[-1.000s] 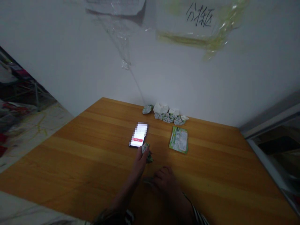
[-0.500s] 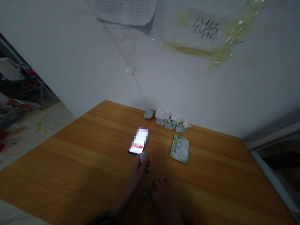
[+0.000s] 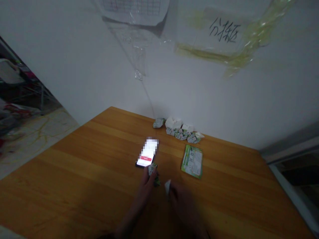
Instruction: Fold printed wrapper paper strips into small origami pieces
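Note:
My left hand [image 3: 146, 186] presses a small crumpled green-and-white paper piece [image 3: 152, 171] onto the wooden table [image 3: 74, 172], just below a lit phone [image 3: 147, 153]. My right hand [image 3: 183, 205] is beside it, blurred, its fingers closed round a small white paper bit [image 3: 167, 187] at their tips. A flat green-and-white packet [image 3: 192, 161] lies to the right of the phone.
Several folded and crumpled paper pieces [image 3: 179, 129] lie in a row along the table's far edge by the white wall. Taped papers and plastic hang on the wall above. A tiled floor with clutter shows at the left; a dark frame stands at the right.
My right hand has moved up towards the left hand and now shows a white paper bit at its fingertips. The left hand stays on its paper piece. The view tilted slightly.

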`<state>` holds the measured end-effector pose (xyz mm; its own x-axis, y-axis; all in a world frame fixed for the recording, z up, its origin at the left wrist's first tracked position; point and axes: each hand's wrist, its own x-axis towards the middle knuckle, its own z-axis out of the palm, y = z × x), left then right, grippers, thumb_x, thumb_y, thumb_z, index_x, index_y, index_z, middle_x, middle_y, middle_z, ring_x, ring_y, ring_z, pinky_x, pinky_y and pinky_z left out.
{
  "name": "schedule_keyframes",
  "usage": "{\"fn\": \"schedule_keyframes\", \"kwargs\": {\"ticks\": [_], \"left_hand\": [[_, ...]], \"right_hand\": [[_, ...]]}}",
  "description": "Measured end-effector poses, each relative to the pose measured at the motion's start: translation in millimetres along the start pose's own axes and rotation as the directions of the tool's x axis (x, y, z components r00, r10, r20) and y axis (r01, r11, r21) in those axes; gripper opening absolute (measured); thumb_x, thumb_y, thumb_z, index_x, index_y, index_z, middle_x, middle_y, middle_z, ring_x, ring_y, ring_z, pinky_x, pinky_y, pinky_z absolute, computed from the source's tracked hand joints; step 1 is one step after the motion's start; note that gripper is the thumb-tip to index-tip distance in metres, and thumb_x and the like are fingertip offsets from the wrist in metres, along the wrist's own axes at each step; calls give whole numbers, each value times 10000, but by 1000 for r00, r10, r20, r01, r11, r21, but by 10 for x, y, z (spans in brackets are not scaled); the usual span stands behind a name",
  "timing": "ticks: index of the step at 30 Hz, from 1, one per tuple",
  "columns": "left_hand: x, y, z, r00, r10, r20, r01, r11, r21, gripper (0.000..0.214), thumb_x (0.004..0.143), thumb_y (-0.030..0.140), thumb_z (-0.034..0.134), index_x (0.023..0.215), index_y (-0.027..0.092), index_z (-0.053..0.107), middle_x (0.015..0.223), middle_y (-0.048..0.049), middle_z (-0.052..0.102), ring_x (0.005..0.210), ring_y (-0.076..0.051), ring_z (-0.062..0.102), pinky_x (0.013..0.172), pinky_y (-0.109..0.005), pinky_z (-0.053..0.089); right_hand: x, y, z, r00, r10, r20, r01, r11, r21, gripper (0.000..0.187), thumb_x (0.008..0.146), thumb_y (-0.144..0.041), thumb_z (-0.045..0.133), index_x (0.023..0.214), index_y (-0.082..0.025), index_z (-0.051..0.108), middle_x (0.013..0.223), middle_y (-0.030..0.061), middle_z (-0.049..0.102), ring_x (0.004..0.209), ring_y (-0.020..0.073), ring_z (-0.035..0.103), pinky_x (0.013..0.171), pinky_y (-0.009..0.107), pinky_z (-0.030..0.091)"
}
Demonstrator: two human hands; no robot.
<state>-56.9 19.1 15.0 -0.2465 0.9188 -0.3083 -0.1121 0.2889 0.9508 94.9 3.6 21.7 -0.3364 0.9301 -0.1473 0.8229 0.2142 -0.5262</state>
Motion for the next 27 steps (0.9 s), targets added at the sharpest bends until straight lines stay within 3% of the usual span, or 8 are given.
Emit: {"fn": "schedule_keyframes", "kwargs": {"ticks": [2,5,11,18,27], "left_hand": [[-10,31,38,1000,0,27,0,1000,6,386,760,552,532,910,197,541,757,-1,588,706,-157,576,641,-241,475],[-39,40,137,997,19,74,-21,999,32,381,780,525,533,960,189,545,807,-16,604,776,-169,588,695,-248,480],[-91,-70,329,970,27,243,-23,1000,-18,431,845,490,479,1141,176,491,1021,-60,637,988,-208,594,886,-314,472],[-83,-193,371,973,-51,224,56,998,-18,593,841,559,439,1288,170,414,1323,-111,518,1258,-253,443,1064,-368,345],[-88,-181,391,937,96,336,-118,992,44,566,880,520,385,1308,151,383,1237,-130,573,1161,-258,529,1043,-406,373]], "right_hand": [[18,130,-141,971,109,-211,-46,958,283,237,865,-185,413,827,-145,643,747,57,688,653,164,629,568,209,449],[74,218,-235,952,115,-284,34,881,471,177,815,-188,469,742,-135,622,663,21,634,593,140,561,530,194,403],[150,160,-229,967,125,-224,18,837,547,164,801,-205,517,714,-131,636,630,7,608,558,125,523,513,193,368],[155,191,-214,968,150,-202,-7,818,576,153,794,-201,530,731,-133,652,658,15,641,583,137,557,539,202,392],[229,298,-191,987,139,-85,-63,808,586,124,754,-176,571,781,-136,685,728,29,692,647,165,589,573,220,405]]}}
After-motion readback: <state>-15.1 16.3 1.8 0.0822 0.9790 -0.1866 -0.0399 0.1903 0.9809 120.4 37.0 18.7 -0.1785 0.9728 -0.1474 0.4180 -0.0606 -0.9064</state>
